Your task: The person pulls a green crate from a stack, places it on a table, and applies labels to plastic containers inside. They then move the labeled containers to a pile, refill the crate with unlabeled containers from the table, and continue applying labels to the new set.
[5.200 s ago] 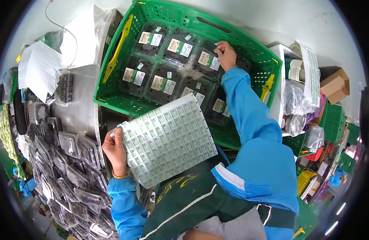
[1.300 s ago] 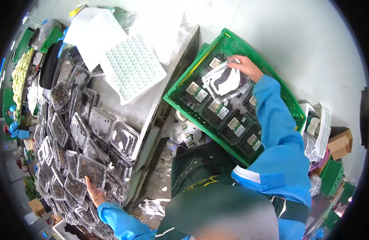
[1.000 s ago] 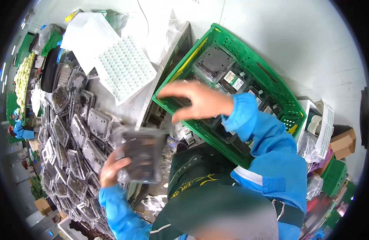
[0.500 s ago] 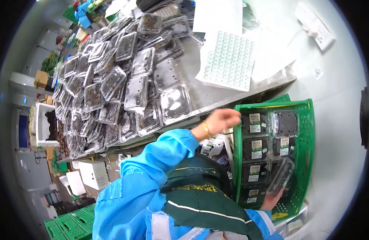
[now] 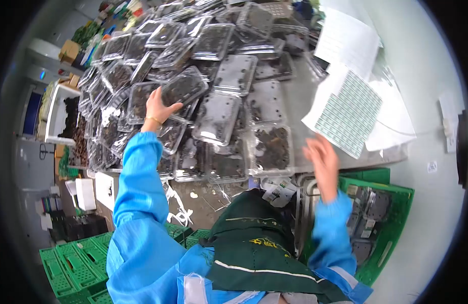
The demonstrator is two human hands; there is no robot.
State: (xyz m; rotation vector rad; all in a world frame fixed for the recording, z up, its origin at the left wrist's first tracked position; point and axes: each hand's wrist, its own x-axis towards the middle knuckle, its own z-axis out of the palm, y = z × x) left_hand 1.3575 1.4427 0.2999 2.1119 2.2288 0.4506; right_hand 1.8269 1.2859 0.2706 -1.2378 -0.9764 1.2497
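Observation:
My left hand [image 5: 159, 110] is at the near left corner of a clear plastic box [image 5: 185, 92] with dark contents, thumb along its near edge and fingers at its left end. That box lies tilted on a heap of similar clear boxes [image 5: 218, 114]. Blurred by motion, my right hand [image 5: 322, 162] is held over the table's near edge with its fingers apart and nothing in them. Just beyond it lies a sheet of small green-and-white labels [image 5: 350, 111]. To the right, a green crate [image 5: 396, 228] contains several dark boxes with labels.
White papers [image 5: 348, 43] lie at the back right of the metal table [image 5: 307, 91]. Several green crates [image 5: 71, 263] stand at the lower left. A white bin [image 5: 56, 114] with dark brown pieces is at the far left, and white scraps [image 5: 180, 207] lie on the floor.
My left hand has moved from beside the crate to a box on the heap. My right hand has let go of a clear box in the crate and risen. The view has turned left.

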